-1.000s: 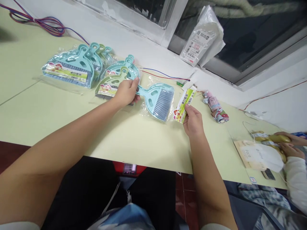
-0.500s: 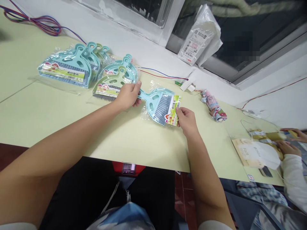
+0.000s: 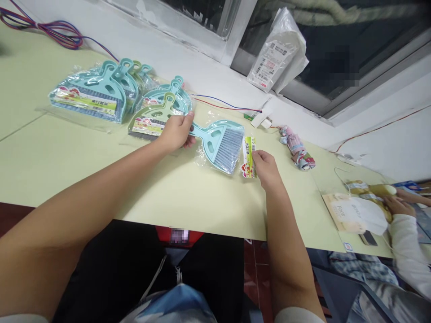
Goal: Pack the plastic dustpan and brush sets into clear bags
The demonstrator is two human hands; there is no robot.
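Note:
My left hand point(image 3: 178, 130) is closed round the handle of a light blue dustpan point(image 3: 211, 136) in a clear plastic bag, held just over the table. A grey-bristled brush point(image 3: 229, 150) sits inside the pan. Between the thumb and fingers of my right hand point(image 3: 266, 168) is a printed label card point(image 3: 249, 157), green and white with red mushrooms, apart from the dustpan's front edge. Left of my left hand, a green dustpan set point(image 3: 148, 121) in its bag leans against blue ones, its label in place.
More bagged blue dustpan sets point(image 3: 90, 94) stand at the back left of the pale table point(image 3: 202, 202). A folded patterned umbrella point(image 3: 298, 148) lies to the right. A co-worker's hand point(image 3: 400, 206) is near yellow rolls and a tissue pack point(image 3: 357, 215). Coiled wires point(image 3: 60, 33) lie behind.
The label card has come off the front of the dustpan and moved slightly right in my right hand, baring the brush bristles. My left hand keeps its hold on the handle.

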